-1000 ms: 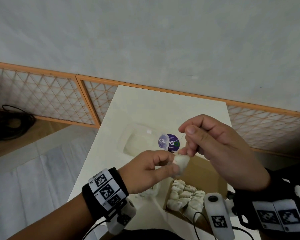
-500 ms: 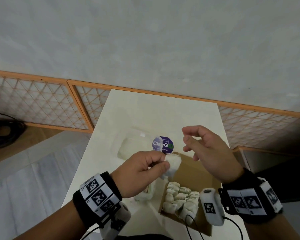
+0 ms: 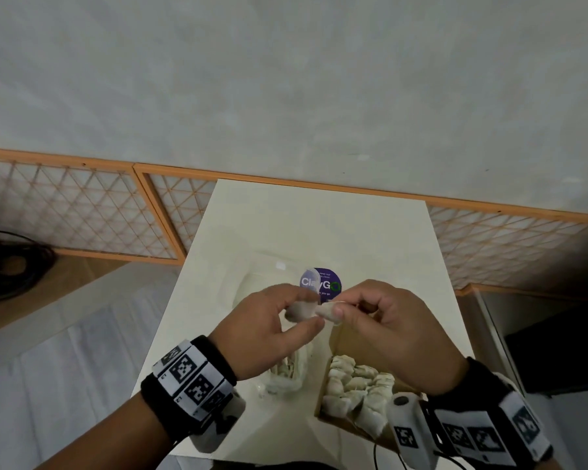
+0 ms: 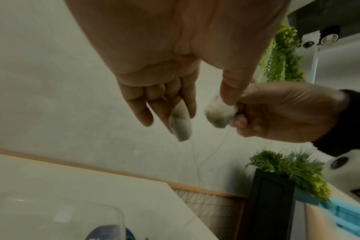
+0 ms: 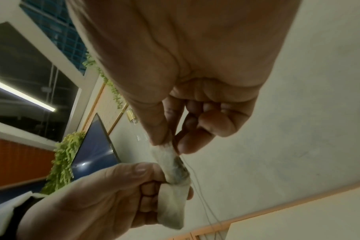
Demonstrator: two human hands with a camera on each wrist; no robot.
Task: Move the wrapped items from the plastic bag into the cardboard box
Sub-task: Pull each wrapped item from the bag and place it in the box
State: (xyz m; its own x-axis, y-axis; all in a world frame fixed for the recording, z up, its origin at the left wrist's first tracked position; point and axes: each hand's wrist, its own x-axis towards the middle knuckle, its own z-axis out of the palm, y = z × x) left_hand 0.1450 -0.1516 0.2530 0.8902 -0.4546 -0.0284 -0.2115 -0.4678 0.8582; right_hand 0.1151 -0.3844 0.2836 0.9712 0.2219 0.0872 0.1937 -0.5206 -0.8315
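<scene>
We read "ClayGo" on a round purple sticker (image 3: pixel 323 283) at mid-table. The cardboard box (image 3: pixel 345 337) at the near right edge holds a heap of white wrapped items (image 3: pixel 353 385); the plastic bag (image 3: pixel 286 374) just left of it holds a few more. Above both, the left hand (image 3: pixel 269 330) pinches 1 wrapped item (image 3: pixel 299 310), the right hand (image 3: pixel 387 320) another (image 3: pixel 330 312). Wrappers are translucent white with dark contents; thin threads (image 4: pixel 197 164) trail below.
</scene>
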